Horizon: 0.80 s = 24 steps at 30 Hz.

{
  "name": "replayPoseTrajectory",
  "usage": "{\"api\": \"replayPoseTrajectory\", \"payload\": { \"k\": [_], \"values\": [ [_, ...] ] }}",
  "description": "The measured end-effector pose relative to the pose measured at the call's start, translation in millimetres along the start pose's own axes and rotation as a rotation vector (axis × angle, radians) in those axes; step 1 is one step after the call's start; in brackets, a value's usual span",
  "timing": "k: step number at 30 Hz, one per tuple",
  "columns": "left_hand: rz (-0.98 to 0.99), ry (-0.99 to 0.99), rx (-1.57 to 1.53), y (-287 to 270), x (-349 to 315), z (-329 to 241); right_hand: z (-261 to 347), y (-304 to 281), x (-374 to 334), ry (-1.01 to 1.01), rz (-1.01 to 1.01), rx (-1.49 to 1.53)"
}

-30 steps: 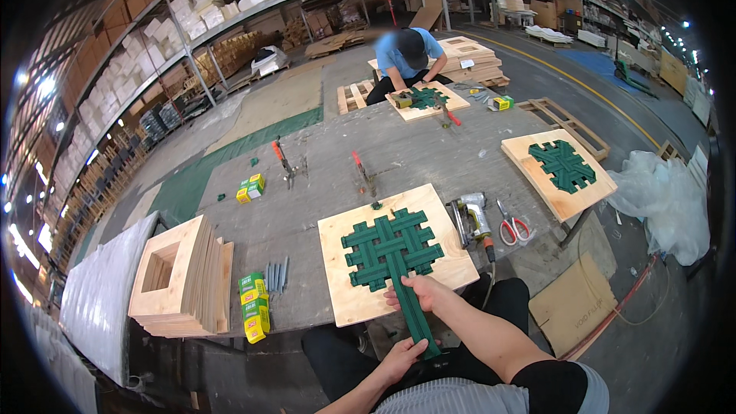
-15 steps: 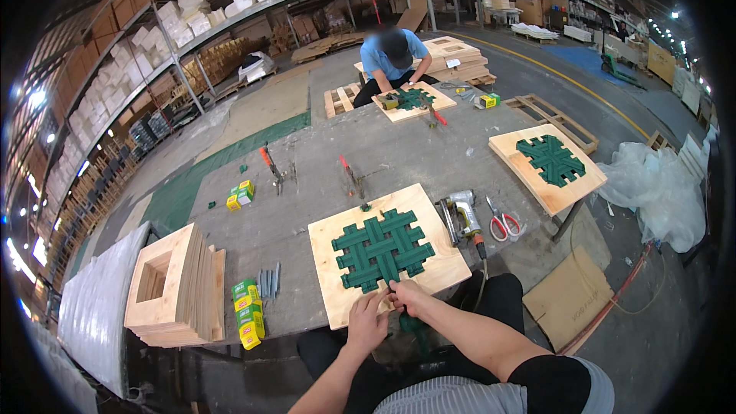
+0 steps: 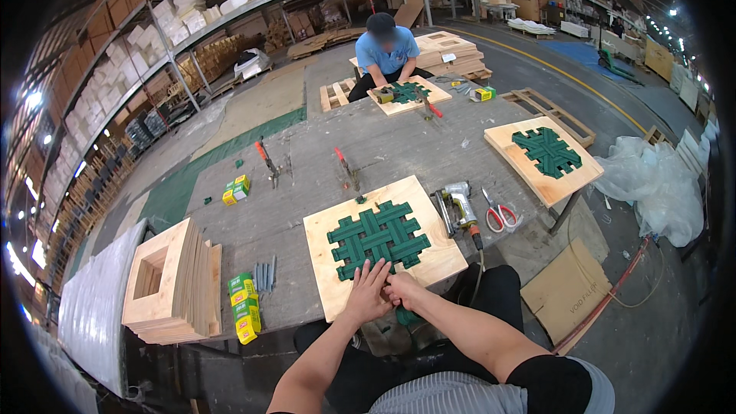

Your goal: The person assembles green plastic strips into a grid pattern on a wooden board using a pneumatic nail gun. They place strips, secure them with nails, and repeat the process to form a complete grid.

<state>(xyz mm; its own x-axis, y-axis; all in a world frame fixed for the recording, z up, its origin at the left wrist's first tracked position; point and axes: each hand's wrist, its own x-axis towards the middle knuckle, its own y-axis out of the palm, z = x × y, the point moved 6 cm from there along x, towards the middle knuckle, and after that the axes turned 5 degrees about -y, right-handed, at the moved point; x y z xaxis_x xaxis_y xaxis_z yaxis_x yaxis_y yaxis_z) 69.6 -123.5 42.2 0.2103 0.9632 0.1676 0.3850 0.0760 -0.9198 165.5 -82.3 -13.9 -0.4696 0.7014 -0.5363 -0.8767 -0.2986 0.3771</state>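
Observation:
In front of me a square plywood frame (image 3: 320, 280) lies at the table's near edge, with green elastic webbing (image 3: 376, 238) woven across its middle. My left hand (image 3: 368, 293) rests flat over the near edge of the weave, fingers stretched out. Close beside it, my right hand (image 3: 405, 291) is closed round a green webbing strip at the frame's near edge. Loose green webbing (image 3: 407, 317) hangs just below that hand. The strip inside the right fist is mostly hidden.
Right of the frame lie a staple gun (image 3: 460, 208) and red-handled scissors (image 3: 501, 216). Stacked wooden frames (image 3: 165, 284), staple boxes (image 3: 244, 310) and staple strips (image 3: 265, 274) are at left. Red-handled pliers (image 3: 265, 155) lie farther back. A finished-looking webbed frame (image 3: 525, 146) stands right; a co-worker (image 3: 387, 54) sits opposite.
My left hand has gone from pinching at the strip beside the right hand to lying flat on the weave. My right hand stays closed at the near edge. The co-worker's head has risen.

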Motion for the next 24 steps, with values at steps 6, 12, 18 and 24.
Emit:
{"api": "replayPoseTrajectory", "payload": {
  "k": [6, 12, 18, 24],
  "values": [
    [-0.023, 0.03, -0.006, -0.3, 0.9, -3.9, -3.1, -4.8, 5.4, -0.025, 0.008, 0.025],
    [-0.021, 0.024, -0.01, 1.7, 0.8, -1.7, -4.4, -3.6, 3.2, -0.05, -0.027, 0.047],
    [-0.026, 0.023, -0.026, 5.7, 4.4, -2.2, -2.9, -5.5, 3.1, -0.125, -0.001, -0.014],
    [-0.022, 0.024, -0.002, 9.0, 2.9, 1.4, -5.5, -3.3, 2.8, -0.133, -0.013, 0.04]
  ]
}}
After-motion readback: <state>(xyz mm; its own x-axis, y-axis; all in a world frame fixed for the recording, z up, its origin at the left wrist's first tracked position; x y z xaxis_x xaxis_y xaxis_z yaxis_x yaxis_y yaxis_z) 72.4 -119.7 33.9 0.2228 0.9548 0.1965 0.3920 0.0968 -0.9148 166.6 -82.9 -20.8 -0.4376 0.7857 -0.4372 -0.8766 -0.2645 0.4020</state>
